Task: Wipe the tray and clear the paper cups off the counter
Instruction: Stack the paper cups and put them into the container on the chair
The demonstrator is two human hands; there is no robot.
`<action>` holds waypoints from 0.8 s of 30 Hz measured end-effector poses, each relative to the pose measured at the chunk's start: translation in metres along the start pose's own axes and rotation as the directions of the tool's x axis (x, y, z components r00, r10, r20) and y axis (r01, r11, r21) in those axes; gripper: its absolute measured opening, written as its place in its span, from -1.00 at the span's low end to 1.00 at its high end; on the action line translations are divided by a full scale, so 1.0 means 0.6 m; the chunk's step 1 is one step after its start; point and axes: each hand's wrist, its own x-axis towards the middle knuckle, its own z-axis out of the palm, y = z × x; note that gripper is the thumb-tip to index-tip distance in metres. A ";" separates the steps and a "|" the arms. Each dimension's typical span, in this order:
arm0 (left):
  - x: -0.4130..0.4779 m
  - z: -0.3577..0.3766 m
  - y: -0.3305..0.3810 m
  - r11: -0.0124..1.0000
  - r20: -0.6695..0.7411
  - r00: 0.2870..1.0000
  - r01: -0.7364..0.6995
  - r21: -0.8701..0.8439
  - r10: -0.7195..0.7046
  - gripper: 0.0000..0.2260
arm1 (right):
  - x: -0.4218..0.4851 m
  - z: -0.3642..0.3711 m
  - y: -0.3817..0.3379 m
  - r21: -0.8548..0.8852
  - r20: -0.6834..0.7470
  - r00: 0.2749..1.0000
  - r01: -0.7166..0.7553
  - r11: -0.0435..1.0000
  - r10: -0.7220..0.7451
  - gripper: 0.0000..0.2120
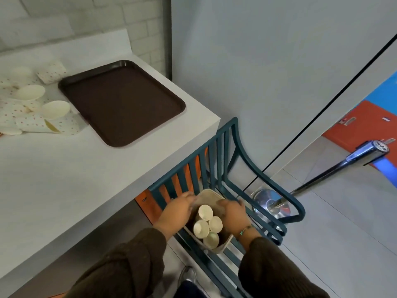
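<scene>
Two arms in dark brown sleeves, stretched forward and down past the counter's edge. White counter (86, 168) at left, against a pale tiled wall, carrying a dark brown tray (122, 102); just beside its left edge, a cluster of dotted paper cups (32, 104), some tipped over. Below, a teal slatted chair (234, 130) with a beige bag (209, 195) on the seat and cream cups (205, 222) inside. Left hand (178, 208) gripping the bag's left rim, right hand (234, 214) gripping the right rim, fingers curled, mouth spread wide.
</scene>
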 end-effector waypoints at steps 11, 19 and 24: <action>-0.139 -0.193 -0.048 0.960 -0.484 0.862 0.012 -0.280 -0.152 -0.81 | 0.002 -0.088 -0.197 0.208 -0.262 0.921 0.344 0.916 -0.287 -0.74; -0.273 -0.315 -0.165 0.919 -0.577 0.719 0.255 -0.301 -0.388 -0.82 | -0.007 -0.099 -0.430 0.221 -0.262 0.798 0.597 0.771 -0.543 -0.81; -0.377 -0.394 -0.278 0.875 -0.612 0.628 0.292 -0.387 -0.480 -0.82 | -0.010 -0.087 -0.594 0.228 -0.243 0.738 0.674 0.702 -0.630 -0.82</action>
